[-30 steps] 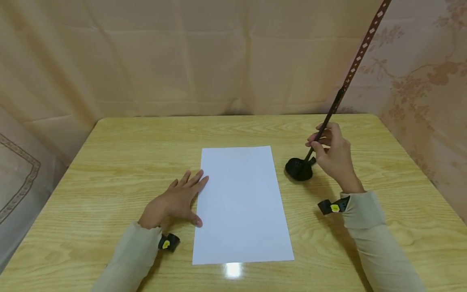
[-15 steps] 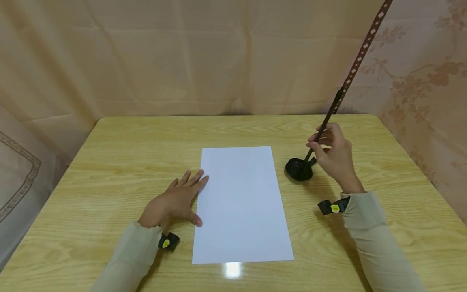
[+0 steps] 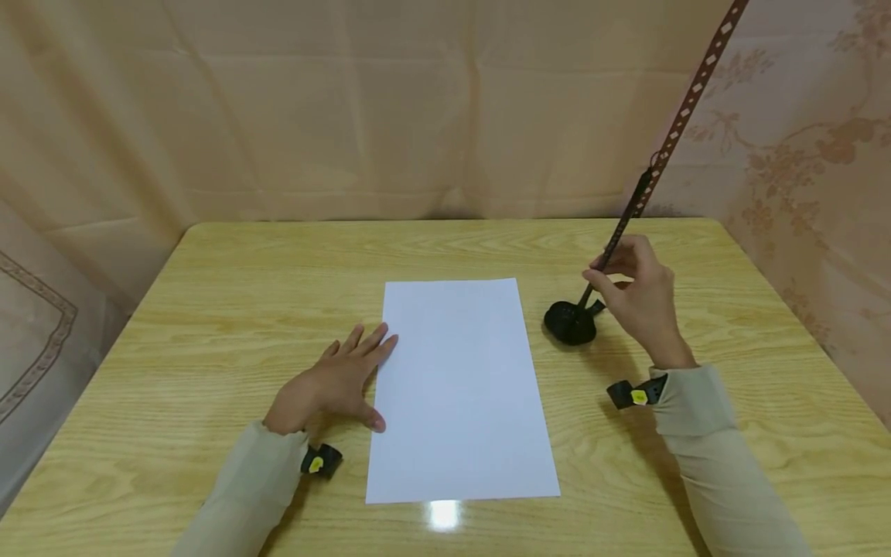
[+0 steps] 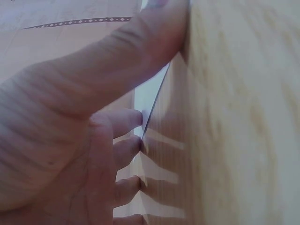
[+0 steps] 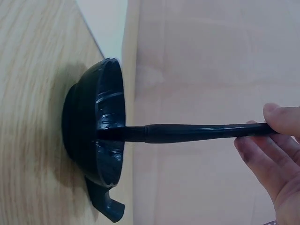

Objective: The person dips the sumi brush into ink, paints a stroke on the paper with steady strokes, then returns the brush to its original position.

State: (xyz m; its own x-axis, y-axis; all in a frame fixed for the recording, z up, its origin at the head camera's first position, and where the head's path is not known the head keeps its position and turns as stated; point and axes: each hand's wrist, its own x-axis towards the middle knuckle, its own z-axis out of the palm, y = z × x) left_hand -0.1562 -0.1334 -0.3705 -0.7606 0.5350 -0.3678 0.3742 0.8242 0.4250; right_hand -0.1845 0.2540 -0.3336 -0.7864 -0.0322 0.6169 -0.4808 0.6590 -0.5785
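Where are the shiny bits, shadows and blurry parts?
Head view: white glare on the table, just below the paper; left wrist view: the left hand casts finger shadows, and the nearest wood looks blurry; right wrist view: shiny streaks inside the black bowl, soft shadow beside it.

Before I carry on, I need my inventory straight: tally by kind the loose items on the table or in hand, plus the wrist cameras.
Paper sheet: 1
Black bowl: 1
Dark stick: 1
Wrist cameras: 2
Total: 5
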